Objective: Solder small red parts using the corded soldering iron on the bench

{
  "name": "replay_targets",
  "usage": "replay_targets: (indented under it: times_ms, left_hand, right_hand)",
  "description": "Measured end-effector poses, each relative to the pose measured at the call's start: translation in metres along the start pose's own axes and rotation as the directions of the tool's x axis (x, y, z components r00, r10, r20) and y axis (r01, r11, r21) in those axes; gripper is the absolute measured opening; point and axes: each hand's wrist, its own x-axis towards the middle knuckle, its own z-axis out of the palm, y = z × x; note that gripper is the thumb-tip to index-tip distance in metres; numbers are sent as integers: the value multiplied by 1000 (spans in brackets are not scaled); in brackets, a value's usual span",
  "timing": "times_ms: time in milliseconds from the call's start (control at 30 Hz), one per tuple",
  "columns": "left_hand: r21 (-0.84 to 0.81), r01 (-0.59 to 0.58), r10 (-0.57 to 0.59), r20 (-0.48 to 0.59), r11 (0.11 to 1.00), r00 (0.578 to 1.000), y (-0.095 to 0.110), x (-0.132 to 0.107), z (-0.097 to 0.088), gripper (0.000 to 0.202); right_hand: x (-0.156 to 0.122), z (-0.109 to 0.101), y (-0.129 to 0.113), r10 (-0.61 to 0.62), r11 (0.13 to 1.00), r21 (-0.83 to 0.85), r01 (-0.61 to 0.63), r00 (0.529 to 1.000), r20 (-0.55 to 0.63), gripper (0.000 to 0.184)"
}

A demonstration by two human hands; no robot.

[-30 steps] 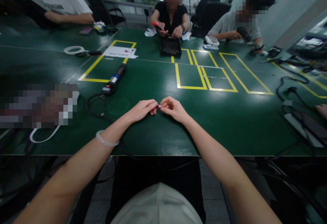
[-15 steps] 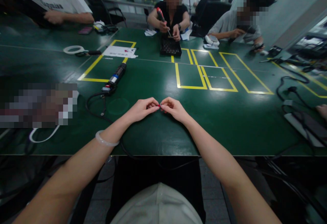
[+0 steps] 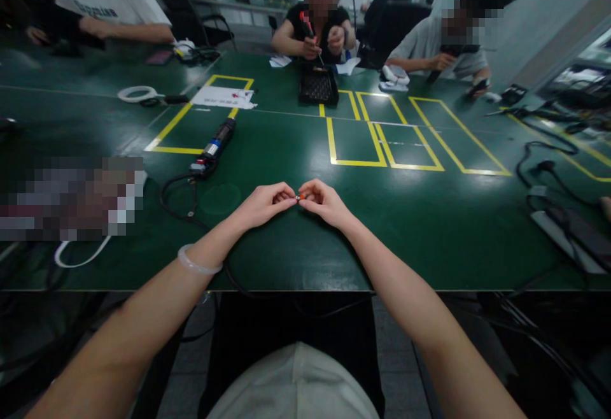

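My left hand (image 3: 265,204) and my right hand (image 3: 323,202) meet fingertip to fingertip just above the green table (image 3: 296,247), near its front edge. Between them both pinch a tiny red and silver part (image 3: 298,197), mostly hidden by the fingers. A pale bangle (image 3: 195,262) circles my left wrist.
An electric screwdriver (image 3: 217,145) with a black cable lies to the left of my hands. Yellow tape boxes (image 3: 382,145) mark the table beyond. A black tray (image 3: 318,86) sits before a person opposite. Other people work at the far side. Cables and a power strip (image 3: 568,228) lie right.
My hands have stayed in place, the fingers shifting slightly on the small part. The person opposite has raised a red-handled tool over the black tray.
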Motion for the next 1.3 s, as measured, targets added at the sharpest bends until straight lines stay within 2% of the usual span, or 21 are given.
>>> replay_targets:
  times_ms: [433, 733, 967, 1100, 1200, 1300]
  left_hand:
    - [-70, -17, 17, 0, 997, 1000, -2, 1, 1, 36]
    - [3, -10, 10, -15, 1000, 1000, 2, -1, -2, 39]
    - [28, 0, 0, 0, 1000, 1000, 5, 0, -2, 40]
    - [135, -19, 21, -11, 991, 1000, 4, -1, -5, 39]
    - [251, -24, 38, -52, 968, 998, 2, -2, -14, 38]
    - [362, 37, 34, -187, 931, 982, -4, -4, -33, 36]
  right_hand:
    - [0, -2, -3, -9, 997, -82, 10, 1000, 7, 22]
    - [-1, -1, -3, 22, 994, -108, -19, 999, 26, 27]
    - [-2, -1, -3, 27, 988, -151, -21, 999, 35, 22]
    - [-2, -2, -3, 30, 990, -138, -25, 999, 36, 21]
    - [-2, -2, -3, 43, 992, -117, -39, 999, 32, 21]
    - [-3, -3, -3, 50, 995, -92, -48, 998, 24, 20]
